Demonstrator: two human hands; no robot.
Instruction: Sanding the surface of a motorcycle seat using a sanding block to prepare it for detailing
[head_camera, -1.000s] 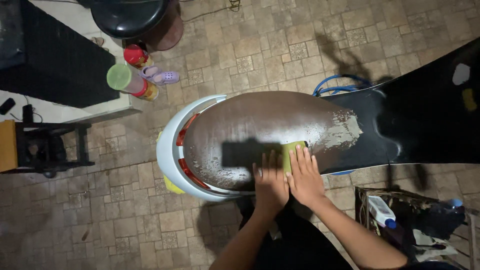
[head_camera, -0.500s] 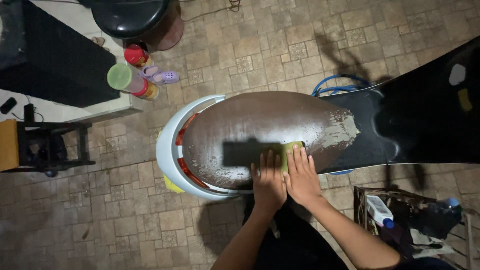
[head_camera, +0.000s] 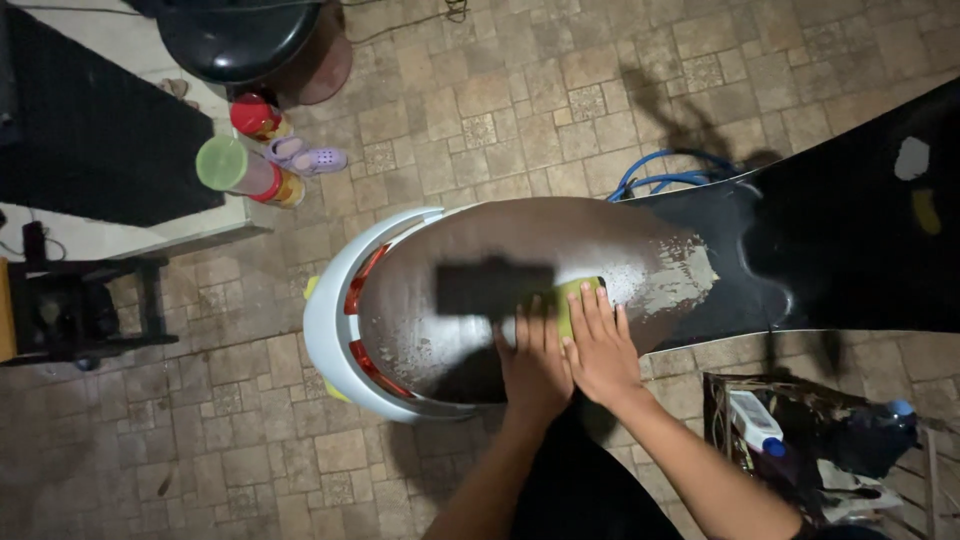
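Both hands lie flat, side by side, on the near edge of a large curved dark panel (head_camera: 520, 250) that is wet and speckled with suds. The right hand (head_camera: 600, 345) presses down on a yellow-green sponge (head_camera: 572, 295), fingers spread and straight rather than curled around it; most of the sponge sits under the fingers, with only its far edge and left corner peeking out beyond the fingertips. The left hand (head_camera: 533, 360) is just to the left of it, touching the right hand along the thumb side, palm down on the bare wet surface, its fingertips at the sponge's left edge. Neither hand is closed around anything; both are open and pushing flat.

The panel has a white rim (head_camera: 325, 320) with red accents on its left end, and to the right it runs into a glossy black body (head_camera: 850, 240). A patch of foam (head_camera: 680, 270) lies to the right of the sponge.

On the tiled floor (head_camera: 480, 100) beyond, a blue hose (head_camera: 660, 170) curls near the black body. Far left stand a green-lidded container (head_camera: 225, 165), a red-lidded one (head_camera: 252, 115) and a small purple shoe (head_camera: 305, 157). Near right, a white spray bottle (head_camera: 755, 420) lies in a cluttered rack.
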